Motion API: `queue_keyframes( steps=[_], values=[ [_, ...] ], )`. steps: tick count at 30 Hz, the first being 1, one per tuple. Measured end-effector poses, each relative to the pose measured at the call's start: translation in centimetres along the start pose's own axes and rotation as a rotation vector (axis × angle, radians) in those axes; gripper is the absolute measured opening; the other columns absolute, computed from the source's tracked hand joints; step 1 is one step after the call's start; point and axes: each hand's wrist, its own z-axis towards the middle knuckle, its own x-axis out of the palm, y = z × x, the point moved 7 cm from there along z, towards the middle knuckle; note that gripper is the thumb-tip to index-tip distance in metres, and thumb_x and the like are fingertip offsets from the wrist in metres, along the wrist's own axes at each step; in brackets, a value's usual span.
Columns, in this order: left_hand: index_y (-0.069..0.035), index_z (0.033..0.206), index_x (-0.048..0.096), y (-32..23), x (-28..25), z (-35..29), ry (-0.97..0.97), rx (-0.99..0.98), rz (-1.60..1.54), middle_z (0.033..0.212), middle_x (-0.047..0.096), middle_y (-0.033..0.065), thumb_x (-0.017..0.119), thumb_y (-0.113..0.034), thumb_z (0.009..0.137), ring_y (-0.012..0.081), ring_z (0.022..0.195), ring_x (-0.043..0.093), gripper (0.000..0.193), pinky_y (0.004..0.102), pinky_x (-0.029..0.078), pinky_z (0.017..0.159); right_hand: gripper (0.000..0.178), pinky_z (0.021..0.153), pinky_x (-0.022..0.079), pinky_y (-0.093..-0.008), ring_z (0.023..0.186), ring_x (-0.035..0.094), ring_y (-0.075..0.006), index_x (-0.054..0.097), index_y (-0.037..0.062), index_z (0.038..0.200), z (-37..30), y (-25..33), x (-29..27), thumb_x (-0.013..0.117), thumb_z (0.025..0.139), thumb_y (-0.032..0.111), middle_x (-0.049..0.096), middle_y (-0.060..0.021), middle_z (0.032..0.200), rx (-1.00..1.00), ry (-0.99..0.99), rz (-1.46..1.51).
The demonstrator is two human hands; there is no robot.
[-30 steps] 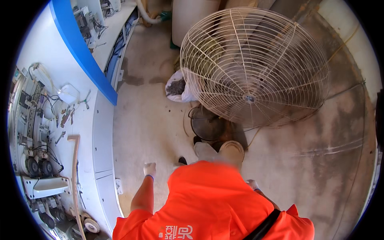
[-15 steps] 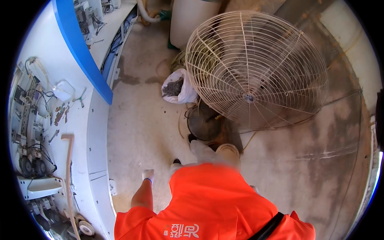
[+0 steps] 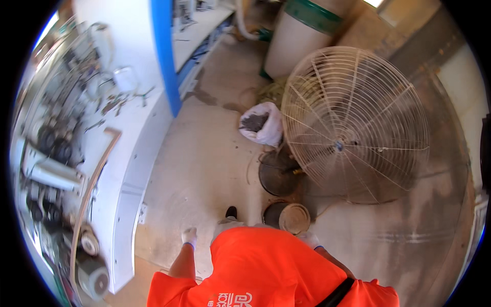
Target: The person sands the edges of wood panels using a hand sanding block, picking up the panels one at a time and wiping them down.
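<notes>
My left hand, in a pale glove, hangs over the floor beside the white machine, touching nothing I can see. My right hand, gloved too, is at my right side, close to a dark bucket with a round tan piece on top. Part of that hand is behind my orange shirt, and contact with the bucket cannot be made out. Finger positions are too small and blurred to read on both hands. My shoe shows ahead of the shirt.
A large wire-caged fan stands ahead right, a dark round bin at its foot. Behind the bin sits a white sack of dark grey matter. Along the left runs a white machine with a blue panel and a brown strip.
The view has swung left, so the fan, sack and machine appear farther right. My right hand has come into sight, and the bucket is less covered by my leg.
</notes>
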Motion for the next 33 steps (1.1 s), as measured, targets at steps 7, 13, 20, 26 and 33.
queue_keyframes(
  steps=[7,13,20,26,33],
  values=[
    [0.001,0.086,0.075,19.8,-13.3,-22.4,-0.27,-0.339,-0.171,0.071,0.066,0.0051,0.068,-0.025,0.087,0.0144,0.06,0.058,0.027,0.0376,0.046,0.055,0.029,0.084,0.054,-0.0543,0.094,0.068,-0.0424,0.073,0.0071,0.09,12.5,10.8,3.4,0.063,0.089,0.033,0.074,-0.0189,0.097,-0.475,0.148,-0.367],
    [0.002,0.088,0.076,39.6,-20.4,-40.2,-0.514,-0.689,-0.245,0.073,0.069,0.0073,0.067,-0.021,0.085,0.019,0.064,0.061,0.025,0.0412,0.05,0.061,0.051,0.102,0.054,-0.0432,0.116,0.07,-0.0375,0.071,-0.0015,0.125,10.7,31.5,6.8,0.073,0.09,0.036,0.074,-0.0248,0.121,-0.326,0.223,0.028],
    [0.005,0.09,0.074,36.1,-22.8,-43.6,-0.549,-0.518,-0.755,0.072,0.069,0.0096,0.067,-0.024,0.086,0.0223,0.065,0.064,0.03,0.0421,0.052,0.064,0.052,0.104,0.053,-0.0413,0.12,0.068,-0.0354,0.072,0.0013,0.127,-0.3,50.4,21.9,0.072,0.088,0.036,0.073,-0.0222,0.126,-0.624,0.581,-0.198],
    [0.004,0.094,0.077,44.7,-35.8,-47.5,-0.766,-0.483,-0.48,0.078,0.073,0.0143,0.066,-0.031,0.086,0.0238,0.075,0.07,0.038,0.0399,0.056,0.072,0.056,0.104,0.052,-0.0432,0.12,0.067,-0.0366,0.071,0.0033,0.127,-14.7,69.3,35.8,0.066,0.088,0.044,0.072,-0.0211,0.127,-0.984,0.823,-0.55],
    [0.006,0.088,0.074,55.9,-53.7,-51.1,-1.093,-0.453,-0.641,0.076,0.07,0.0092,0.066,-0.02,0.087,0.0176,0.069,0.063,0.027,0.036,0.052,0.065,0.049,0.1,0.054,-0.0421,0.114,0.069,-0.0349,0.07,0.0028,0.128,-31.9,90.7,45.7,0.067,0.093,0.037,0.073,-0.0192,0.123,-1.36,0.947,-0.335]
  ],
)
